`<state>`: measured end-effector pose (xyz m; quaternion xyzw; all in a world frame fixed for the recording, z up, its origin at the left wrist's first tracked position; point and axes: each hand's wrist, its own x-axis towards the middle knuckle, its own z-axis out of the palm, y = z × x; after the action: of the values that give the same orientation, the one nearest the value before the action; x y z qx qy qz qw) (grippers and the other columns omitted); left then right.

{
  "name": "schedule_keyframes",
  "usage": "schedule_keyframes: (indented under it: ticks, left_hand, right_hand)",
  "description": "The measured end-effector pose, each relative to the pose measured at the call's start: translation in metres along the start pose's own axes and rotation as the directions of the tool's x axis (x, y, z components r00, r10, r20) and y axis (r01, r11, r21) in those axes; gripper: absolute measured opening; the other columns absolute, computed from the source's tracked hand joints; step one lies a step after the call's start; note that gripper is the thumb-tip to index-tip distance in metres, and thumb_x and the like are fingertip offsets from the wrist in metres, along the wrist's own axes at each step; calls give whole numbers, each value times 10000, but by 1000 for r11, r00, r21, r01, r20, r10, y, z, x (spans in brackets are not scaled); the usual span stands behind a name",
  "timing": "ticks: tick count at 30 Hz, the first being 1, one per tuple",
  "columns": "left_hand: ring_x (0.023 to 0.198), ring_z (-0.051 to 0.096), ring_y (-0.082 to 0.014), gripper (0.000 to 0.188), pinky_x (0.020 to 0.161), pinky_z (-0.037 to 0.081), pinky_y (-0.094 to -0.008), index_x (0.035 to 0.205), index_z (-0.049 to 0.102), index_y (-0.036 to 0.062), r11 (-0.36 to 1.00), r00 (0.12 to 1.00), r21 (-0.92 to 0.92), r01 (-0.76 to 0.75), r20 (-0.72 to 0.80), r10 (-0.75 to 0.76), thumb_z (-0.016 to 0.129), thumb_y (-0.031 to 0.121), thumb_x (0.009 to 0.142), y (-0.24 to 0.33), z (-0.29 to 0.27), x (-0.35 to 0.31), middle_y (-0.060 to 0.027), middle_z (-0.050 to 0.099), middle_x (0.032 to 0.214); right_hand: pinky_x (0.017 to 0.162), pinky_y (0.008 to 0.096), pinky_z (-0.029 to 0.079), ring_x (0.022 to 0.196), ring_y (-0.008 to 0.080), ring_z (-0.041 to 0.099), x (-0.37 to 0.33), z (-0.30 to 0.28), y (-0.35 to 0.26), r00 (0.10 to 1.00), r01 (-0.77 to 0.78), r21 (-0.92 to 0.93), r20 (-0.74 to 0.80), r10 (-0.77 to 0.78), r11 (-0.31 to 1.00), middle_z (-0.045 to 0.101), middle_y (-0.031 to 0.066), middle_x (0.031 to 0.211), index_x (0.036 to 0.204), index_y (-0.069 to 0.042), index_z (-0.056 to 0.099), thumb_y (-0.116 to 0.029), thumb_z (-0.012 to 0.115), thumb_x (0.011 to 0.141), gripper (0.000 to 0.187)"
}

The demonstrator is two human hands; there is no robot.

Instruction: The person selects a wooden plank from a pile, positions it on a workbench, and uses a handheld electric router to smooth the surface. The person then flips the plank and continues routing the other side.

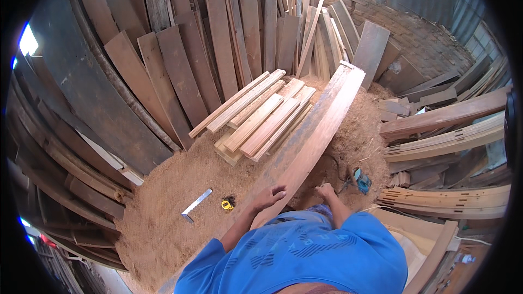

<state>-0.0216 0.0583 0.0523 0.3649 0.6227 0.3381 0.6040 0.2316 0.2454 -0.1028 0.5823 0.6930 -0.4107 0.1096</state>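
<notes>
A long, wide plank (305, 155) runs from beside my body up to the far right, its face partly greyish and partly reddish brown. My left hand (268, 197) is over the near part of this plank, its fingers stretched out and holding nothing; whether it touches the wood I cannot tell. To the right of the plank, my right hand (326, 191) hangs with the fingers curled in, and nothing shows in it. A teal power tool (361, 181) with a dark cord sits in the shavings farther right of that hand.
Cut boards (261, 120) are stacked beyond the plank. A metal square (196, 204) and a yellow tape measure (227, 204) lie on sawdust (163, 201) at left. Tall boards (223, 38) lean along the back. Slotted beams (447, 201) and a wooden frame (430, 256) stand at right.
</notes>
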Motion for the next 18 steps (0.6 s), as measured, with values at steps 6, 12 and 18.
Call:
schedule_keyframes:
  ticks: [6, 12, 18]
  left_hand:
    - [1419, 404, -327, 801, 1155, 317, -446, 1498, 379, -54, 610, 359, -534, -585, 503, 786, 545, 527, 971, 259, 14, -62, -245, 420, 1514]
    - [1186, 493, -485, 815, 1031, 371, -560, 1199, 503, -121, 149, -304, -818, -556, 367, 879, 462, 655, 954, 380, 65, -165, -371, 471, 1305]
    - [1142, 590, -512, 748, 873, 496, -644, 1248, 681, -6, -358, -532, -485, -798, 289, 796, 464, 654, 969, 396, 46, -141, -419, 553, 1288]
  right_hand:
    - [964, 441, 516, 1094, 386, 677, -8, 4, 42, 989, -146, 140, 22, 144, 979, 702, 294, 1071, 964, 63, 741, -336, 631, 803, 444]
    - [969, 447, 510, 1090, 392, 676, -9, 1, 47, 992, -116, 203, 73, 103, 972, 703, 290, 1069, 964, 55, 743, -337, 629, 801, 439]
    - [939, 460, 517, 1061, 410, 678, 1, 9, 71, 989, -6, 106, -144, 21, 994, 698, 296, 1062, 977, 32, 748, -345, 640, 791, 434]
